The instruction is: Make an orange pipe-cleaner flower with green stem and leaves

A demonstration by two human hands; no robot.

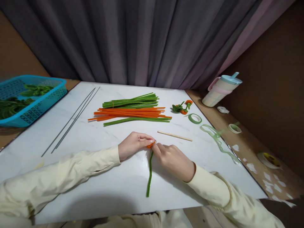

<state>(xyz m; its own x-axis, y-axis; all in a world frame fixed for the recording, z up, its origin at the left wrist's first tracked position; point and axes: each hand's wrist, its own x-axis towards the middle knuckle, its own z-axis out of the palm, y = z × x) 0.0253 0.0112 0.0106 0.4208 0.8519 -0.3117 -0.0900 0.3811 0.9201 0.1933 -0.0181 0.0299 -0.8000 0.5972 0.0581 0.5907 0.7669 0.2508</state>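
Note:
My left hand (134, 144) pinches a small orange pipe-cleaner flower (150, 145) between thumb and fingers, just above the white tabletop. Pressed against the flower's right side is my right hand (174, 160), its fingers curled closed. A green pipe cleaner (149, 177) hangs down from the flower toward the front of the table. Which part the right fingertips grip is mostly hidden. Beyond the hands lie a bundle of green pipe cleaners (130, 102), a row of orange pipe cleaners (129, 112) and a wooden stick (175, 136).
Finished-looking orange and green pieces (184, 107) lie by a roll of green tape (195, 118). Thin dark wires (73, 122) lie at left, near a blue basket (45, 107) of green pieces. A tumbler (219, 90), another tape roll (234, 128) and paper scraps (251, 167) are at right.

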